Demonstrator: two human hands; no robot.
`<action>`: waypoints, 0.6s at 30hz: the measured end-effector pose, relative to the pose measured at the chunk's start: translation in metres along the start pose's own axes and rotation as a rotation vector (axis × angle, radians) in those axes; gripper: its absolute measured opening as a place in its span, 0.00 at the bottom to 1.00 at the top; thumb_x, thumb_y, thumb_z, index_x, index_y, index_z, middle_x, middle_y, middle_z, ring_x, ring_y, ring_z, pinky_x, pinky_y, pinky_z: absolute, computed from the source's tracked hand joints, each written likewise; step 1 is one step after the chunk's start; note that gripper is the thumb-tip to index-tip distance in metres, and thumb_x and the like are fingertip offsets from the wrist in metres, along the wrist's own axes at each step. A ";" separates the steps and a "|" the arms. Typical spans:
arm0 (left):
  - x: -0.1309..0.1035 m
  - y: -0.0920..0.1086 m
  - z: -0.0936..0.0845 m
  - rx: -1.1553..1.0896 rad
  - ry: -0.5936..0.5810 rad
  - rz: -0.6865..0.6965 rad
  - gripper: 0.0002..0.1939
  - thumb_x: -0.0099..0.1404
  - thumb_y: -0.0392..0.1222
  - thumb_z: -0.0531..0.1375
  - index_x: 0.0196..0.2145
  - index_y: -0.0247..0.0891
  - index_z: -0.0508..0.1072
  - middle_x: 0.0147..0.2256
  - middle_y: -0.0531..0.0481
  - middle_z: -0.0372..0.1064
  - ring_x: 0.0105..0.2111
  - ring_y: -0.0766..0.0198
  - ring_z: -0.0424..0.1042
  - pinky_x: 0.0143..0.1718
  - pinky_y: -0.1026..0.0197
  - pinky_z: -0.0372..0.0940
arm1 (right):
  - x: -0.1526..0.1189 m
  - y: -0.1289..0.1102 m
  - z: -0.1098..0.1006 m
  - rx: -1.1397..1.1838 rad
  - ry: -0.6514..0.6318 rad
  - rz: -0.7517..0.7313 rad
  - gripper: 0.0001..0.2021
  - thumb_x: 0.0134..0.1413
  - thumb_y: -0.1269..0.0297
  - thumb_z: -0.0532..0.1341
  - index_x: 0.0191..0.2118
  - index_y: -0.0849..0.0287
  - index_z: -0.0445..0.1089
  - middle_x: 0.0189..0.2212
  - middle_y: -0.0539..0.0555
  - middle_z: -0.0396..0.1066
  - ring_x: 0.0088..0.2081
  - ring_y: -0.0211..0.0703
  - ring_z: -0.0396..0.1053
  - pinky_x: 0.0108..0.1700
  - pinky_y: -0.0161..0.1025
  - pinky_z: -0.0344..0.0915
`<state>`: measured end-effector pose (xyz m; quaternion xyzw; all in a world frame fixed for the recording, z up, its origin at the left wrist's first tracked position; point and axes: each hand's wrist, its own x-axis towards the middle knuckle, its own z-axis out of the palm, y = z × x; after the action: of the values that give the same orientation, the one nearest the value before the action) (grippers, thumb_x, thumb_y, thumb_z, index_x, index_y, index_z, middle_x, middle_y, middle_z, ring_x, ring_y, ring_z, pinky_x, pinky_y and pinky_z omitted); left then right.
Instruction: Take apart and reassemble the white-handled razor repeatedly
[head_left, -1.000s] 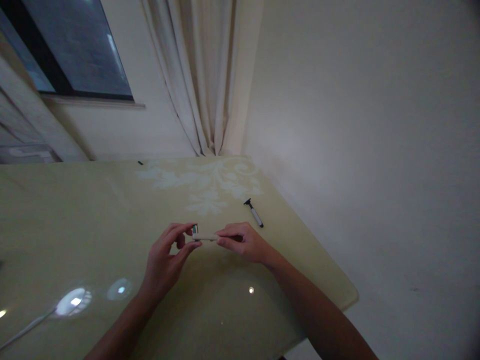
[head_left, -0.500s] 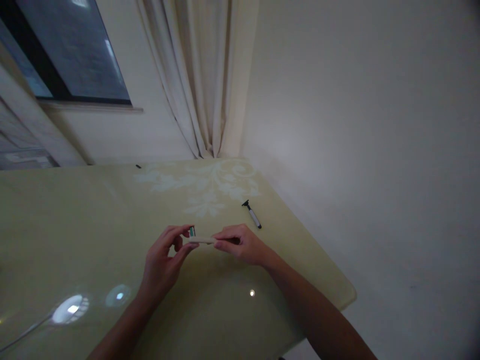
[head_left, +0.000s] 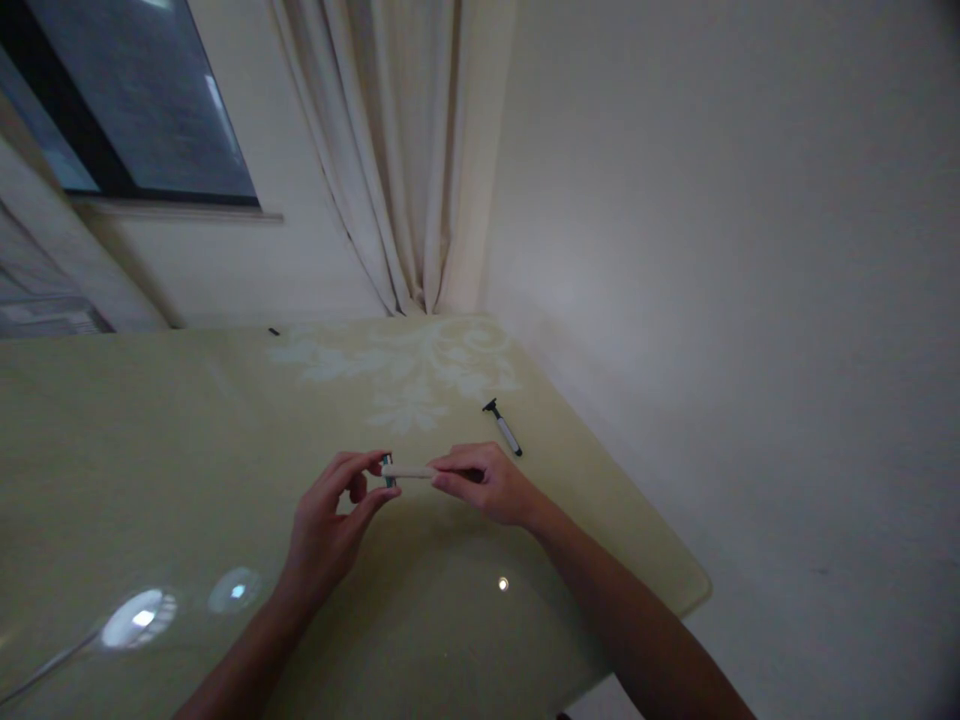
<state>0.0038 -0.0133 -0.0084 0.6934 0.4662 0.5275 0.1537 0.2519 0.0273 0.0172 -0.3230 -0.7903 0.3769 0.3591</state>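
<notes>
My left hand [head_left: 334, 515] pinches a small razor cartridge [head_left: 388, 470] with green and dark bands, held upright by its ends between thumb and forefinger. In my right hand [head_left: 484, 485], thumb and fingers grip one end of a slim, pale stick-like piece [head_left: 411, 472]. Its other end lies across the middle of the cartridge, seemingly touching it; I cannot tell exactly what the piece is. Both hands are above the table. Beyond my right hand lies a razor handle [head_left: 508, 434] in grey and black with a black T-shaped top.
The glossy pale-green table [head_left: 187, 430] has a white floral pattern and a rounded right corner. A tiny dark piece [head_left: 274, 331] rests by its far edge. Reflections shine at lower left. Behind are a curtain [head_left: 405, 150] and a window; a wall [head_left: 675, 250] runs along the right.
The pale piece has risen from the cartridge's lower end to its middle, and more of the cartridge shows below it. My right hand has shifted slightly up; my left hand stays nearly still.
</notes>
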 end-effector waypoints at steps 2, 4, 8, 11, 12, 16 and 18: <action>-0.001 -0.001 0.000 0.004 -0.002 0.000 0.17 0.67 0.48 0.68 0.52 0.45 0.78 0.36 0.54 0.70 0.29 0.68 0.66 0.34 0.64 0.65 | 0.000 0.000 0.000 -0.036 -0.010 -0.010 0.16 0.67 0.54 0.65 0.48 0.62 0.83 0.29 0.54 0.75 0.28 0.37 0.66 0.32 0.34 0.60; -0.001 -0.002 0.001 0.001 -0.001 0.002 0.17 0.67 0.48 0.68 0.52 0.45 0.78 0.36 0.54 0.70 0.29 0.68 0.66 0.33 0.65 0.65 | 0.000 0.000 0.001 -0.098 0.037 -0.022 0.16 0.68 0.56 0.64 0.47 0.63 0.83 0.28 0.54 0.75 0.28 0.37 0.66 0.33 0.35 0.60; 0.000 -0.003 0.001 0.000 0.003 0.006 0.16 0.68 0.48 0.67 0.52 0.45 0.78 0.36 0.54 0.70 0.29 0.68 0.66 0.34 0.64 0.65 | 0.001 0.001 0.001 -0.104 0.046 -0.045 0.16 0.68 0.56 0.64 0.47 0.63 0.83 0.28 0.53 0.74 0.28 0.37 0.66 0.32 0.34 0.60; -0.001 -0.001 0.001 0.003 0.005 0.009 0.16 0.67 0.48 0.67 0.52 0.45 0.78 0.36 0.55 0.70 0.29 0.67 0.67 0.34 0.64 0.66 | 0.002 0.002 0.001 -0.105 0.072 -0.032 0.17 0.68 0.54 0.64 0.47 0.63 0.83 0.28 0.54 0.74 0.28 0.37 0.66 0.33 0.35 0.61; -0.001 -0.001 0.001 0.002 0.004 0.009 0.16 0.67 0.49 0.68 0.51 0.45 0.78 0.36 0.54 0.70 0.28 0.67 0.67 0.34 0.64 0.66 | 0.002 0.002 0.001 -0.112 0.094 -0.025 0.18 0.69 0.54 0.63 0.47 0.64 0.83 0.28 0.54 0.74 0.28 0.38 0.66 0.33 0.35 0.61; -0.001 0.001 0.001 0.011 -0.005 -0.008 0.16 0.67 0.49 0.67 0.52 0.44 0.78 0.36 0.54 0.70 0.29 0.67 0.67 0.34 0.64 0.66 | 0.001 0.003 0.002 -0.109 0.064 -0.057 0.18 0.69 0.53 0.63 0.48 0.62 0.83 0.28 0.53 0.73 0.28 0.38 0.66 0.33 0.35 0.61; -0.001 0.002 0.001 0.010 0.001 -0.007 0.16 0.67 0.48 0.67 0.51 0.44 0.78 0.35 0.55 0.70 0.29 0.67 0.67 0.34 0.64 0.66 | 0.001 0.004 0.002 -0.125 0.064 -0.071 0.18 0.69 0.53 0.63 0.48 0.62 0.83 0.28 0.54 0.73 0.28 0.38 0.67 0.34 0.35 0.62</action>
<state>0.0057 -0.0143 -0.0081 0.6920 0.4716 0.5250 0.1518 0.2504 0.0290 0.0136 -0.3284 -0.8114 0.3034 0.3765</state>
